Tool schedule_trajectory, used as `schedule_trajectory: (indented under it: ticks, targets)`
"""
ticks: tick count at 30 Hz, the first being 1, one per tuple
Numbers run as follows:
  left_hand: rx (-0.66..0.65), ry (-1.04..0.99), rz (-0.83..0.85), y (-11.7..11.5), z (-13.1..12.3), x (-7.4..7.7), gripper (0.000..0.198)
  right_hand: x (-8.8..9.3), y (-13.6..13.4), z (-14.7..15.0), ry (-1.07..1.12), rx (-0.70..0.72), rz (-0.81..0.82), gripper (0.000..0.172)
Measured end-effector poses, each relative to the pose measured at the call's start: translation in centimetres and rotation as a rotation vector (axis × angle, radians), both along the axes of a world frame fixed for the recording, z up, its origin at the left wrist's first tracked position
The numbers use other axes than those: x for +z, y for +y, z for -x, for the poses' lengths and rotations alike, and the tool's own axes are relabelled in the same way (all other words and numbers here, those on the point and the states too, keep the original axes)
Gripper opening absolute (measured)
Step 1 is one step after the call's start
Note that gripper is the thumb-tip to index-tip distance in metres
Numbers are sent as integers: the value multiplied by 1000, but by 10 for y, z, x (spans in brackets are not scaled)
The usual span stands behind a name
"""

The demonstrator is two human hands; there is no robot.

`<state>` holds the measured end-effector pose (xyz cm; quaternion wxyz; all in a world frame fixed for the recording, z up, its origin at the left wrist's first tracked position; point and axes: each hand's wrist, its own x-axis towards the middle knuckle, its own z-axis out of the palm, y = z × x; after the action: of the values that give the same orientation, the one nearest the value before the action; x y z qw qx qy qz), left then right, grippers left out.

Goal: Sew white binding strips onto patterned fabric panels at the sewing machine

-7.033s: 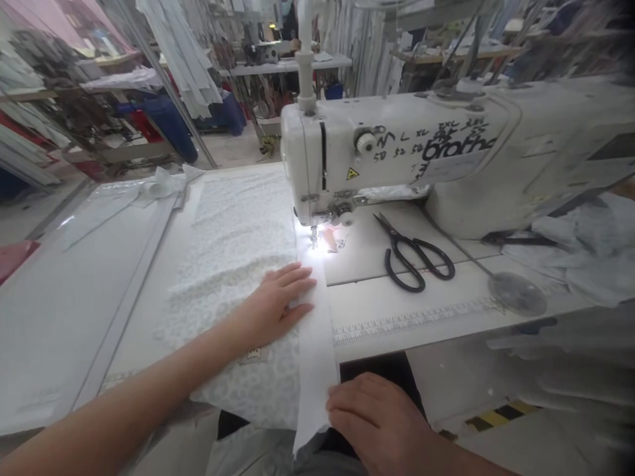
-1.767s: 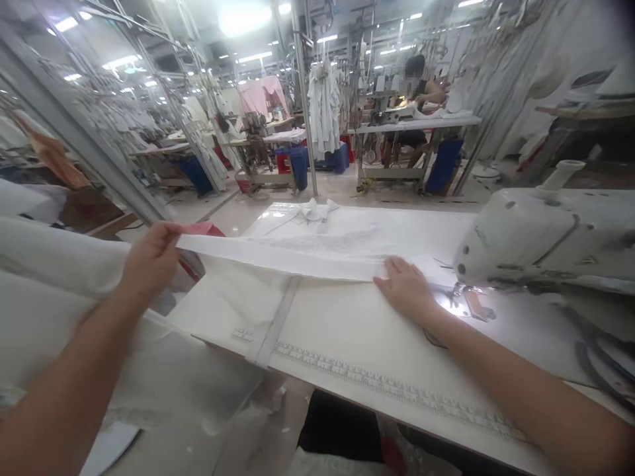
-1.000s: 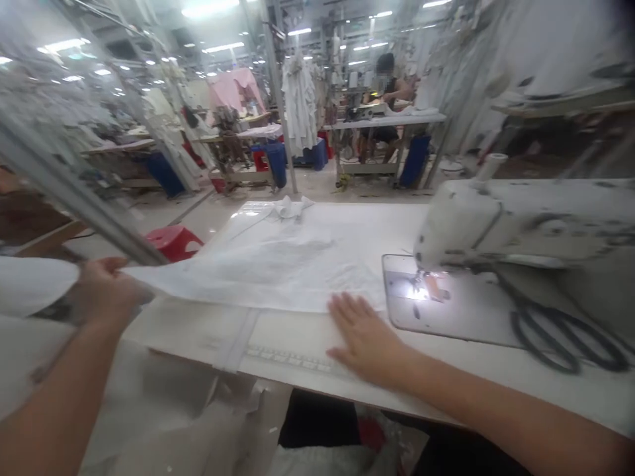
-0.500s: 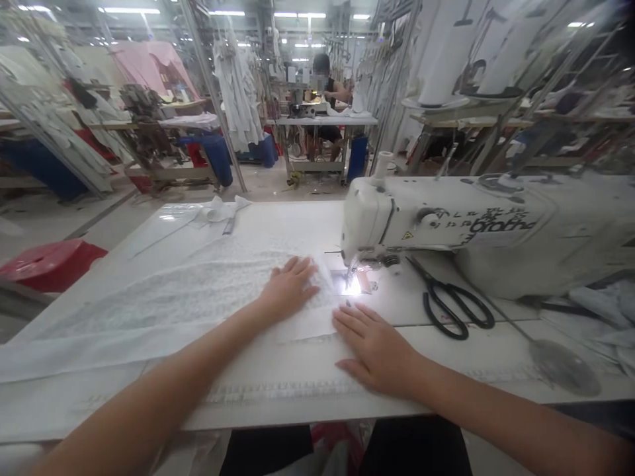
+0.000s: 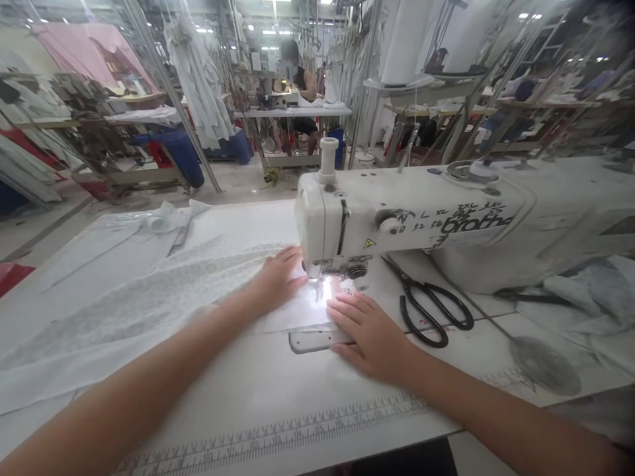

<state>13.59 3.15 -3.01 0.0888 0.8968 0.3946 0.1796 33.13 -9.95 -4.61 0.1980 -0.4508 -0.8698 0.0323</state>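
Observation:
A white patterned fabric (image 5: 163,297) lies spread over the left of the table, its right end under the lit needle area of the white sewing machine (image 5: 377,221). My left hand (image 5: 278,281) rests flat on that fabric just left of the needle, fingers spread and pointing toward the machine head. On the near right of the needle, my right hand (image 5: 364,334) lies flat with fingers stretched out, its fingertips at the fabric's edge. Beneath that hand's thumb shows a metal plate (image 5: 310,341) set in the tabletop. Neither hand grips anything.
Black-handled scissors (image 5: 431,307) lie right of the needle, below the machine arm. A round metal disc on a rod (image 5: 546,363) is farther right, near crumpled cloth (image 5: 590,297). A printed ruler (image 5: 278,433) runs along the front edge. Another person (image 5: 300,82) sits at a machine beyond.
The view has turned right and down. The fabric's right end and my left hand have moved up to the needle. My right hand stays flat beside it.

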Motion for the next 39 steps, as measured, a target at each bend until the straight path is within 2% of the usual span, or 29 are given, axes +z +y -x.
schedule_trajectory:
  ticks: [2, 5, 7, 12, 17, 26, 31, 34, 39]
  targets:
    - [-33, -28, 22, -17, 4, 2, 16, -1, 0, -1, 11, 2, 1, 44]
    - [-181, -68, 89, -43, 10, 1, 21, -1, 0, -1, 21, 1, -7, 45]
    - [-255, -63, 110, -52, 13, -3, 25, -1, 1, -1, 15, -4, -11, 46]
    - [-262, -17, 116, -46, 15, -11, 31, 3, 4, 0, -46, -36, 26, 52]
    - [-236, 15, 128, -43, 14, -10, 32, 3, 6, 2, -61, -44, 28, 55]
    - [-265, 28, 98, -45, 15, -10, 31, 2, 4, 2, -70, -53, 53, 57]
    - [-391, -33, 129, -47, 17, -4, 28, 1, 6, 0, -49, -41, 38, 58]
    - [-474, -48, 162, -48, 20, -1, 30, 1, 2, -2, -31, 21, -1, 54]
    - [-519, -41, 174, -48, 25, 2, 32, 2, -8, -4, -40, 80, -8, 54]
